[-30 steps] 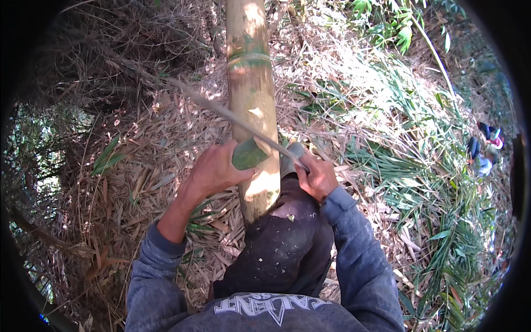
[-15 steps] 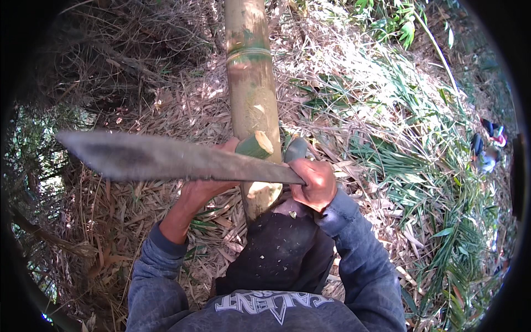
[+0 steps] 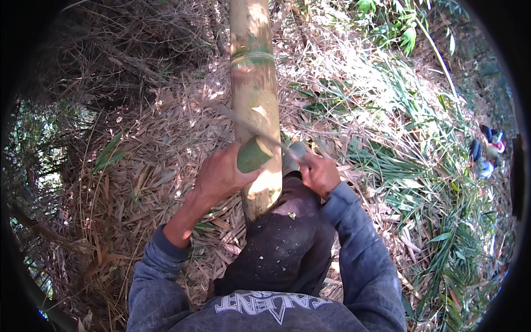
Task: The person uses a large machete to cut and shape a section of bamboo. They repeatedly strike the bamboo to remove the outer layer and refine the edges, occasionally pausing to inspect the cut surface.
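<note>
From the head view, the left hand [image 3: 221, 174] is closed around a short green bamboo piece [image 3: 254, 155], pressed against the bamboo pole [image 3: 255, 110]. The right hand [image 3: 319, 174] grips the handle of a blade [image 3: 243, 124] that is blurred, lying across the pole and pointing far left. The yellow-green pole runs from near to far over dry leaves [image 3: 149, 160].

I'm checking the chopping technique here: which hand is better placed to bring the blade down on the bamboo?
The right hand. It grips the handle of the long blade, which slants across the bamboo stalk. The left hand is wrapped around a short green bamboo piece against the stalk, so it looks busy steadying.
</note>
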`<state>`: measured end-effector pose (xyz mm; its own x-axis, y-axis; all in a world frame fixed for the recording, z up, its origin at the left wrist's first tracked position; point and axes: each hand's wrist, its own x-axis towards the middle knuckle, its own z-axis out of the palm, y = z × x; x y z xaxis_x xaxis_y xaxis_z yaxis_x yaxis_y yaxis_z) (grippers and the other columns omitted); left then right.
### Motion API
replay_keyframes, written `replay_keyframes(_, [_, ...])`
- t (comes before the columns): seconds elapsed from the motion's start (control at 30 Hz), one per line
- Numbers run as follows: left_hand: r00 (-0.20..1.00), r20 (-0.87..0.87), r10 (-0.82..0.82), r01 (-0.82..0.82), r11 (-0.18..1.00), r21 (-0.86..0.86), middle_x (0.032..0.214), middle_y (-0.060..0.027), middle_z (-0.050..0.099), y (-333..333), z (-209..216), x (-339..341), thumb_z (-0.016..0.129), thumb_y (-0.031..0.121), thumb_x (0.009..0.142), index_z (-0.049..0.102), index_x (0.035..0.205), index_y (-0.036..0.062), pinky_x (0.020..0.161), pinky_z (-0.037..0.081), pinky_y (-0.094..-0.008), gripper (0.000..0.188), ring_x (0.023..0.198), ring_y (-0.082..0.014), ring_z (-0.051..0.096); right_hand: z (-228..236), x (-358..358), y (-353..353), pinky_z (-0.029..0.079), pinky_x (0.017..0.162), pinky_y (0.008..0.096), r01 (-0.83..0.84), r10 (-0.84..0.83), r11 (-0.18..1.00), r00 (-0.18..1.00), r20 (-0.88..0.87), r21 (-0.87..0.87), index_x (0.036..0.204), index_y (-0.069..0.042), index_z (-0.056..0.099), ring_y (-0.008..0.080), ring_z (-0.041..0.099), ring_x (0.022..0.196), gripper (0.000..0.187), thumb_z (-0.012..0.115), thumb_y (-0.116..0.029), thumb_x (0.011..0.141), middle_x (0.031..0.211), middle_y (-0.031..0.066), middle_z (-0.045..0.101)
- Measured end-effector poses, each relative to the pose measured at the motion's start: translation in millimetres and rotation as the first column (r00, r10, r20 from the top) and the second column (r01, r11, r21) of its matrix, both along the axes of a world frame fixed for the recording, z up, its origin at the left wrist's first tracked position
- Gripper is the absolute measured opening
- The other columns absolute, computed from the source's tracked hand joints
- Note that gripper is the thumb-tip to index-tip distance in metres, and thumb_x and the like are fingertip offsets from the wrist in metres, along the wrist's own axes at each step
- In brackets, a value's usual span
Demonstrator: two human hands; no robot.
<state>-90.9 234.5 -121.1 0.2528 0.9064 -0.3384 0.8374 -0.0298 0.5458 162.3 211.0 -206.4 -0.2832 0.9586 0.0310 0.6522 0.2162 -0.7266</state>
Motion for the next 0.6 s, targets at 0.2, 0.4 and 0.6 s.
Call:
replay_keyframes(0.2, [1.000,0.000,-0.011,0.011,0.993,0.119,0.091,-0.0209,0.062,-9.6,2.6,8.3,0.074,0.036,0.076,0.049,0.109,-0.0001,0.068,0.051,-0.0468,0.055,0.080,-0.0404,0.064,25.4,9.7,-8.0,0.045,0.049,0.0434,0.016,-0.009,0.997,0.995,-0.098,0.075,0.081,-0.006,0.056,0.0341,0.059,0.056,0.010,0.063,-0.006,0.074,0.063,0.0147,0.056])
replay_keyframes(0.4, [0.997,0.059,-0.049,0.037,0.981,0.189,0.106,-0.0226,0.058,-12.2,6.1,2.4,0.072,0.038,0.077,0.048,0.118,0.0029,0.075,0.051,-0.0462,0.059,0.093,-0.0395,0.062,32.4,6.1,-14.8,0.044,0.048,0.0399,0.071,-0.063,0.995,0.990,-0.125,0.063,0.085,-0.006,0.062,0.0297,0.058,0.053,0.010,0.064,-0.006,0.075,0.064,0.0136,0.057])
replay_keyframes(0.6, [0.999,0.027,-0.024,0.026,0.997,-0.076,0.115,-0.0229,0.053,-4.1,12.7,-5.8,0.068,0.047,0.077,0.042,0.130,0.0075,0.083,0.048,-0.0483,0.071,0.099,-0.0368,0.060,16.6,7.5,-39.4,0.038,0.043,0.0286,0.135,-0.110,0.984,0.974,-0.200,0.117,0.095,-0.001,0.066,0.0140,0.052,0.047,0.013,0.054,-0.006,0.091,0.057,0.0054,0.055])
